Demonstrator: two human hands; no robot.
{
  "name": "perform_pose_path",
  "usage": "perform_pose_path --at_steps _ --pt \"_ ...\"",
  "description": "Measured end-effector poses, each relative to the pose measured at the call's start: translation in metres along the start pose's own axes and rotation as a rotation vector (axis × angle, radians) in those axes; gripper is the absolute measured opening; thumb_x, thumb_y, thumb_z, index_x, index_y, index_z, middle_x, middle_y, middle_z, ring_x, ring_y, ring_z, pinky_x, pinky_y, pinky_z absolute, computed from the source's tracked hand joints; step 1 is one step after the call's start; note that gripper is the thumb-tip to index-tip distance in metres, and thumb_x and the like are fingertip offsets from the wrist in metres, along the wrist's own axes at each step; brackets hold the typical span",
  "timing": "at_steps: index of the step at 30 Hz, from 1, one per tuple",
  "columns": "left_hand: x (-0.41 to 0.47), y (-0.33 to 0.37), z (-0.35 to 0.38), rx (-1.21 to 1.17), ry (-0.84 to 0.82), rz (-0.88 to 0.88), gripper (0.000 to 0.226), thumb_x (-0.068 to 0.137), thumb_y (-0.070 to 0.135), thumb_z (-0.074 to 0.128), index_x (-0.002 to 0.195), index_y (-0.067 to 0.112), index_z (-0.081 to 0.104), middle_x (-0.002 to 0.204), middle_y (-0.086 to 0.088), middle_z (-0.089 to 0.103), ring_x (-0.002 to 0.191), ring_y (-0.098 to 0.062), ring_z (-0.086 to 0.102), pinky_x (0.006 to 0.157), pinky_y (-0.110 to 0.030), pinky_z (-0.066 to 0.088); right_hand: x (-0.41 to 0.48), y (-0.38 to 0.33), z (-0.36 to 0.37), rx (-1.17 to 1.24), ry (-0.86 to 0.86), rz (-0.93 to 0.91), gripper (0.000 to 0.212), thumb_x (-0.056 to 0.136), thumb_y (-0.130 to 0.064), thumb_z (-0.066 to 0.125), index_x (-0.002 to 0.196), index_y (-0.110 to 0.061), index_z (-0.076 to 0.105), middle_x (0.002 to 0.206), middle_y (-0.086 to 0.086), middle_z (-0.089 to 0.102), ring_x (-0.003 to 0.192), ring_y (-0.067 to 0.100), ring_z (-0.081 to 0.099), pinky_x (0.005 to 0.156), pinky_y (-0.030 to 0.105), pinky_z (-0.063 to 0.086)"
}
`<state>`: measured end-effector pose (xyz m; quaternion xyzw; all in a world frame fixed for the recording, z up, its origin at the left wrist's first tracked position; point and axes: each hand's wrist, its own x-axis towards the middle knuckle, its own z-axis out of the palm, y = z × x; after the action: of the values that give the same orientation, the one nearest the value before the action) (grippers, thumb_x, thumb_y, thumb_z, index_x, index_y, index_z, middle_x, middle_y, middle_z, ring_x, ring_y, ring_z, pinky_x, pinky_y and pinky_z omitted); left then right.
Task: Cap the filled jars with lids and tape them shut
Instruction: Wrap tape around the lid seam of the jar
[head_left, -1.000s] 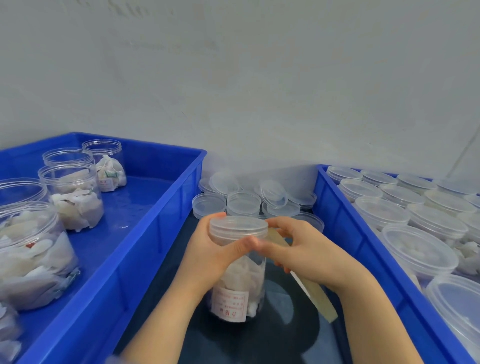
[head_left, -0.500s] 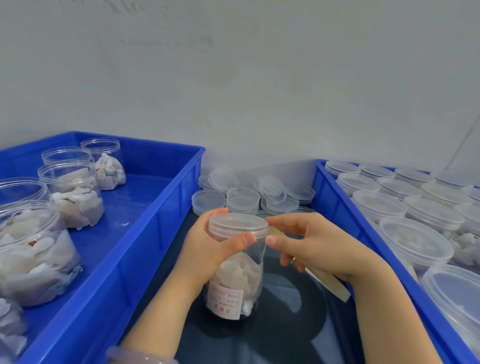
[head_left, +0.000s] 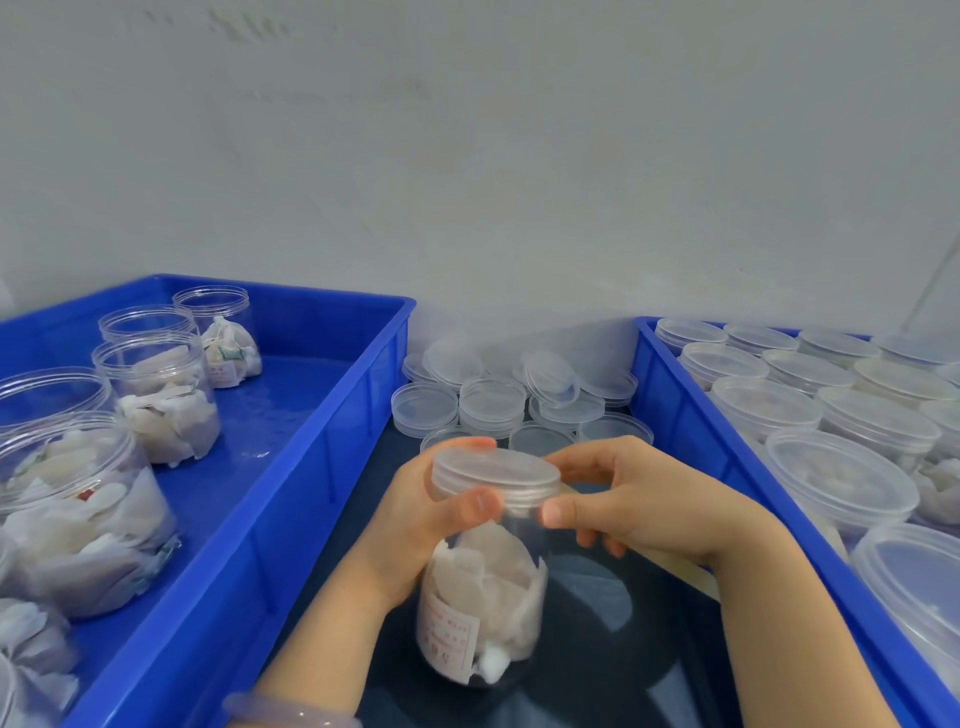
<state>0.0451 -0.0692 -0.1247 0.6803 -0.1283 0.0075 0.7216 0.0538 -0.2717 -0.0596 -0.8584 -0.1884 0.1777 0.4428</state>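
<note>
A clear jar (head_left: 483, 597) filled with white pieces and a labelled packet stands on the dark surface between two blue bins, slightly tilted. A clear lid (head_left: 496, 475) sits on its mouth. My left hand (head_left: 415, 525) wraps the jar's neck from the left, thumb across the front below the lid. My right hand (head_left: 639, 504) pinches the lid's right edge with thumb and fingers. A tan strip (head_left: 685, 569) shows under my right hand; what it is I cannot tell.
The left blue bin (head_left: 322, 467) holds several open filled jars (head_left: 161, 400). The right blue bin (head_left: 691, 441) holds several capped jars (head_left: 836, 483). Loose clear lids (head_left: 493, 400) lie stacked against the wall behind my hands.
My right hand's fingers have shifted round the lid's right side and my left thumb has slid below the lid. The jar leans a little more toward me.
</note>
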Motion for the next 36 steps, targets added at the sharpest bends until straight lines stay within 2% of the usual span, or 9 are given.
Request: perform_pose_path --at_steps 3,8,14,18,21,24,27,30,36 --pt "-0.002 0.002 0.003 -0.075 -0.090 -0.028 0.114 0.033 0.065 0.087 0.123 0.004 0.053 0.115 -0.020 0.066 0.105 -0.030 0.065 0.087 -0.035 0.053 -0.002 0.002 -0.002 0.048 -0.047 -0.013 0.049 0.056 -0.047 0.079 0.100 -0.028 0.069 0.101 -0.011 0.069 0.064 0.009 0.059 0.058 0.024 0.047" --pt "-0.002 0.001 0.000 -0.200 -0.146 -0.093 0.120 0.030 0.062 0.090 0.125 -0.001 0.051 0.120 -0.028 0.061 0.104 -0.036 0.063 0.085 -0.043 0.053 0.002 0.000 0.002 0.019 -0.031 -0.044 0.039 0.065 -0.050 0.079 0.099 -0.035 0.069 0.093 -0.018 0.070 0.063 0.007 0.060 0.056 0.021 0.048" --pt "-0.002 0.003 0.001 -0.122 -0.002 -0.084 0.121 0.025 0.067 0.086 0.128 0.017 0.050 0.122 -0.011 0.065 0.111 -0.023 0.064 0.091 -0.035 0.054 0.003 -0.001 0.006 -0.006 0.008 -0.053 0.020 0.075 -0.052 0.066 0.092 -0.042 0.070 0.084 -0.017 0.070 0.060 0.004 0.057 0.053 0.018 0.046" --pt "-0.001 0.005 0.003 0.067 0.118 -0.019 0.087 0.041 0.060 0.075 0.118 0.028 0.053 0.115 0.004 0.065 0.096 0.003 0.064 0.074 -0.013 0.051 0.005 -0.003 0.009 -0.053 0.088 -0.030 0.057 0.053 -0.075 0.058 0.093 -0.036 0.069 0.088 -0.008 0.071 0.058 0.004 0.060 0.053 0.020 0.048" --pt "0.002 0.003 0.008 0.075 0.168 -0.046 0.090 0.034 0.066 0.079 0.112 0.025 0.055 0.105 0.006 0.069 0.093 -0.004 0.067 0.082 -0.029 0.056 0.010 -0.006 0.015 -0.100 0.138 -0.021 0.078 0.046 -0.084 0.054 0.098 -0.027 0.068 0.086 -0.002 0.071 0.058 0.004 0.062 0.052 0.021 0.049" --pt "0.001 0.001 0.009 0.015 0.170 -0.046 0.063 0.046 0.054 0.077 0.100 0.034 0.053 0.089 0.017 0.073 0.086 0.000 0.068 0.072 -0.021 0.055 0.010 -0.007 0.015 -0.049 0.131 0.020 0.076 0.052 -0.076 0.064 0.111 -0.027 0.063 0.092 -0.004 0.070 0.061 0.003 0.062 0.054 0.019 0.048" --pt "0.001 0.000 0.005 0.012 0.151 -0.043 0.077 0.044 0.056 0.074 0.113 0.031 0.051 0.095 0.016 0.072 0.093 -0.003 0.068 0.079 -0.022 0.055 0.005 -0.007 0.009 -0.030 0.068 -0.001 0.042 0.070 -0.048 0.074 0.109 -0.037 0.064 0.102 -0.006 0.068 0.063 0.004 0.062 0.057 0.019 0.049" --pt "0.001 0.001 0.002 0.005 0.136 -0.060 0.093 0.043 0.055 0.075 0.126 0.021 0.051 0.111 0.001 0.070 0.102 -0.016 0.067 0.095 -0.040 0.052 0.002 -0.006 0.005 -0.068 0.061 -0.027 0.048 0.073 -0.043 0.074 0.119 -0.035 0.064 0.108 -0.006 0.067 0.065 0.005 0.062 0.059 0.018 0.048" --pt "0.002 -0.002 -0.003 0.002 0.140 -0.064 0.082 0.046 0.053 0.076 0.118 0.019 0.058 0.102 -0.004 0.073 0.094 -0.025 0.070 0.092 -0.047 0.053 0.002 -0.008 0.009 -0.021 0.097 -0.006 0.073 0.067 -0.051 0.074 0.132 -0.024 0.057 0.101 -0.008 0.067 0.065 0.007 0.065 0.061 0.021 0.052"
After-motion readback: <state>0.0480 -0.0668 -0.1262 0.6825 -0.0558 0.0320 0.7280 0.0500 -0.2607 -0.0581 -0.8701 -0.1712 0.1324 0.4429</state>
